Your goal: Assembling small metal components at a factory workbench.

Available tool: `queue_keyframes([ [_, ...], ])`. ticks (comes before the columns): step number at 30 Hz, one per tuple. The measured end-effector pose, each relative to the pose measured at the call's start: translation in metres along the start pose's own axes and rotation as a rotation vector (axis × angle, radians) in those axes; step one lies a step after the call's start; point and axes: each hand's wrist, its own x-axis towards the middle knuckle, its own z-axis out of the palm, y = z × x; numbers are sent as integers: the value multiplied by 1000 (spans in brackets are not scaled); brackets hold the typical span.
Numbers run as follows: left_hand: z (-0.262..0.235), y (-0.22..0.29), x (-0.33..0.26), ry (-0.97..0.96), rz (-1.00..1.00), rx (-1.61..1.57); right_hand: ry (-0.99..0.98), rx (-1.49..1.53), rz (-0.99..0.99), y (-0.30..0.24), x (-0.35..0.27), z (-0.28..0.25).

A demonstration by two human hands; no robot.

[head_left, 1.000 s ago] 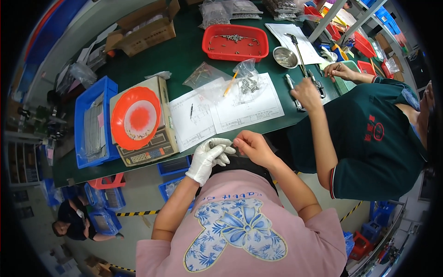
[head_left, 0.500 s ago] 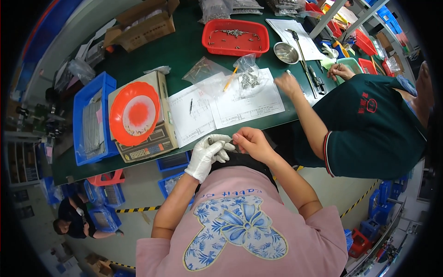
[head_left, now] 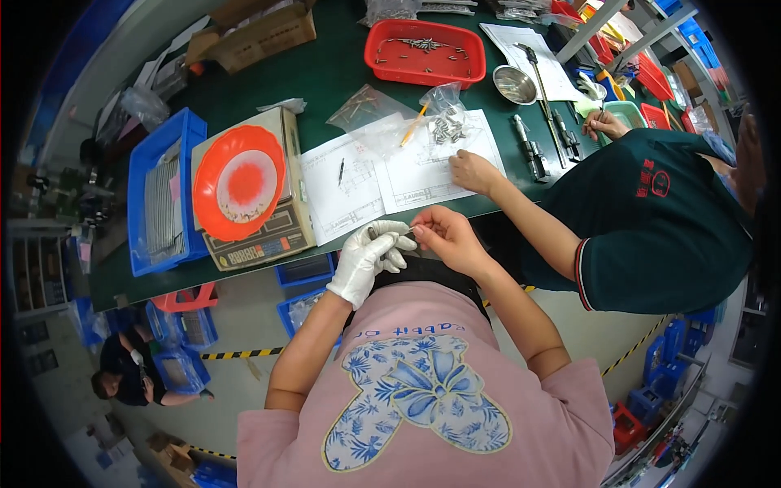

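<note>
Just below the desk [head_left: 325,73] edge, the gloved left hand [head_left: 368,256] and bare right hand [head_left: 443,237] meet, both pinching a small metal part [head_left: 403,233] between their fingertips.

You hold a small thin metal part [head_left: 404,233] pinched between your gloved left hand [head_left: 368,259] and bare right hand [head_left: 446,237], just off the near edge of the green table [head_left: 325,73], level and crosswise.

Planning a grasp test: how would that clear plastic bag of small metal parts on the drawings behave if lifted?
The clear bag looks thin and crumpled, so probably floppy. Its metal parts sit bunched low, so it is likely to sag and be heavy for its size. The glossy film may be slippery.
</note>
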Motion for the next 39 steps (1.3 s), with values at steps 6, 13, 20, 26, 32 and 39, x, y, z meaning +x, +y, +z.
queue_keyframes([
  [6,-7,3,-4,119,-18,-197,216,-390,-353,0,12,-3],
  [13,-44,-16,-26,344,16,-346,374,-1023,-631,18,83,-16],
  [20,-83,-41,-46,502,8,-439,377,-1155,-583,70,131,-22],
  [26,-85,-32,-34,475,-36,-517,349,-1280,-399,81,134,-34],
  [32,-96,-28,-39,488,-50,-460,599,-1009,-208,26,156,-69],
  [39,-99,-23,-37,417,-96,-324,896,-1065,-85,-37,224,-134],
])
